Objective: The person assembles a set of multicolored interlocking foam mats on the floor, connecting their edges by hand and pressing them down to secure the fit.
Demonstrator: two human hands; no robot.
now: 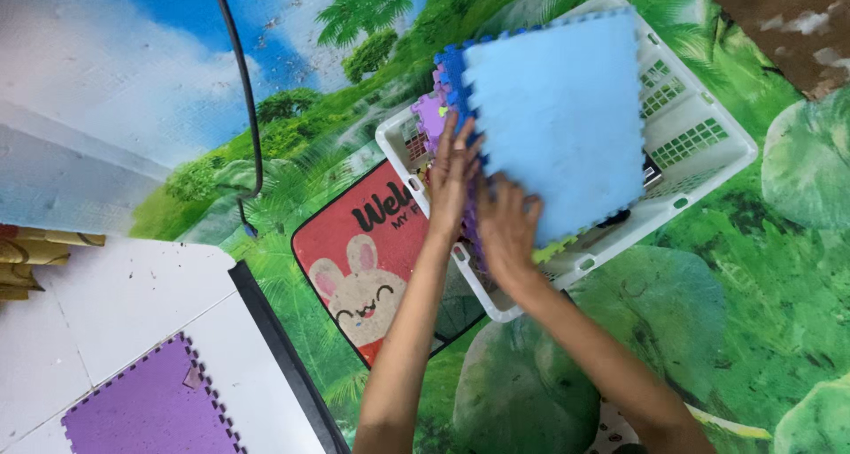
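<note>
The left hand [453, 181] and right hand [506, 228] press with flat, spread fingers on a stack of interlocking foam floor tiles [452, 109] standing on edge in a white slotted plastic basket [699, 144], steadying it. The large light-blue foam tile [558, 118] leans at 2 o'clock (nothing is pinched). A purple foam tile [146, 410] lies at 8 o'clock.

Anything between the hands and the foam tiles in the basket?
Nothing visible. Left hand and right hand already rest on the stack of interlocking foam puzzle tiles, against the light blue square tile on top, inside the white plastic lattice basket. The purple tile lies apart on the white floor.
</note>
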